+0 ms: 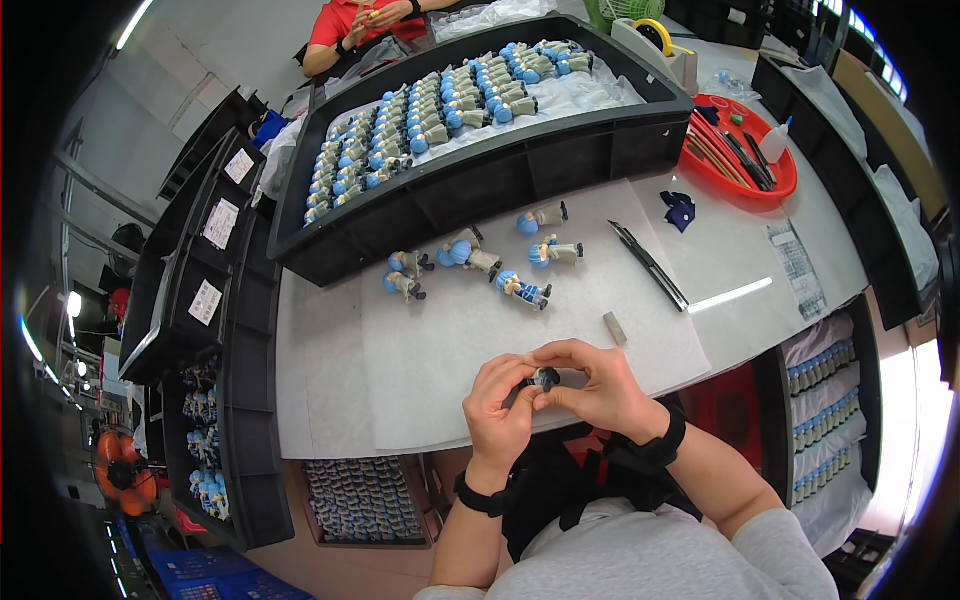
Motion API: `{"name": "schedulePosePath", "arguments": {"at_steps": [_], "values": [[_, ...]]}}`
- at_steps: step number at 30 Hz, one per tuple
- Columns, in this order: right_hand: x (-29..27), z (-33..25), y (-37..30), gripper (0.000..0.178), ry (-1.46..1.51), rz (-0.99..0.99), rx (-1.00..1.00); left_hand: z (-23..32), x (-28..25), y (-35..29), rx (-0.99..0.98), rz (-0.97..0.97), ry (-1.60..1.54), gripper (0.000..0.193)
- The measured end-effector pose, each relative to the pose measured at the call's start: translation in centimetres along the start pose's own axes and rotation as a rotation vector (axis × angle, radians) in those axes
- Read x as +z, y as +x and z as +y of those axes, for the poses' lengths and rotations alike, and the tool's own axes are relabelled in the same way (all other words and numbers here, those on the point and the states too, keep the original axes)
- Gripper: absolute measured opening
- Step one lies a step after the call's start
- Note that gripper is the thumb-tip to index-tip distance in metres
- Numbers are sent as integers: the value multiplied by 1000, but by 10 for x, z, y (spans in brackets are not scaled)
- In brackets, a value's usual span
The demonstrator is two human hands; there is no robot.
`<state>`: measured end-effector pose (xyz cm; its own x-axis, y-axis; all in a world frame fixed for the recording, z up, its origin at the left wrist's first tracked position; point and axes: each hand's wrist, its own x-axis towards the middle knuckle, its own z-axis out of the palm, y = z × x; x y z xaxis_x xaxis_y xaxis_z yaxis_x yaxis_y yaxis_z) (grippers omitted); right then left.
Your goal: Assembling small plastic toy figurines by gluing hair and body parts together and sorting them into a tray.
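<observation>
Close to the table's front edge, my left hand [497,410] and my right hand [607,392] are pinched together around a small figurine [545,379]. Only a dark part of it shows; the fingers cover the rest. Ahead of my hands lie several blue-haired figurines on a white sheet, among them one with blue-and-white legs [524,291] and one in beige [557,252]. A small grey-beige block [614,328] rests just beyond my right hand. Farther right, a black utility knife [650,266] lies on the sheet.
A big black crate [480,165] of lined-up figurines stands at the back. Right of it are a red tray [785,185] of tools, a white squeeze bottle [775,142] and a tape dispenser [660,55]. Black crates flank both sides. A person in red sits beyond.
</observation>
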<state>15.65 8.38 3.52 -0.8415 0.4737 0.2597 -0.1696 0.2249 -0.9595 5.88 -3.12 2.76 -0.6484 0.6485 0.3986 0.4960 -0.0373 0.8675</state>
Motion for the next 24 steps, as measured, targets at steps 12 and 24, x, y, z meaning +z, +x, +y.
{"name": "schedulePosePath", "arguments": {"at_steps": [12,24], "values": [[0,0,0,42,-5,-7,16,-1,0,0,10,4,3,22],[2,-1,0,54,23,-1,-27,-3,-2,-2,-21,14,-63,24]]}}
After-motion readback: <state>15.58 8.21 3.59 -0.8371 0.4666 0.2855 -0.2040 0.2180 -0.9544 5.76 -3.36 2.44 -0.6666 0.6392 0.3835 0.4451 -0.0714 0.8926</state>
